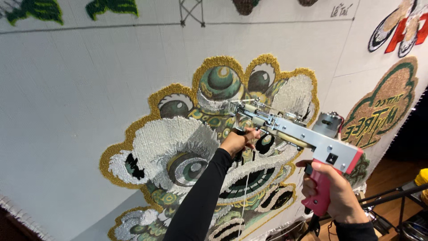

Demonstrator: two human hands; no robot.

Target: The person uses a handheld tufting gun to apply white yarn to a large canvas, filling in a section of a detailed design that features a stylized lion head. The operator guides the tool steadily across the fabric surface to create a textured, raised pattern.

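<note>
My right hand (335, 194) grips the pink handle of a tufting gun (303, 136), whose silver metal body points up and left at a stretched white cloth (80, 111). My left hand (238, 140), in a black sleeve, pinches the front grip under the gun's nose. The needle end (234, 107) sits against a tufted lion-dance head design (209, 147) in gold, white and green yarn. A thin white yarn strand (245, 192) hangs down from the gun.
Other tufted patches lie on the cloth: a green and gold badge (379, 109) at right, a red and white shape (403, 29) at top right, green leaves (35, 10) at top left. A black stand (392, 196) and wooden floor (388, 176) show at lower right.
</note>
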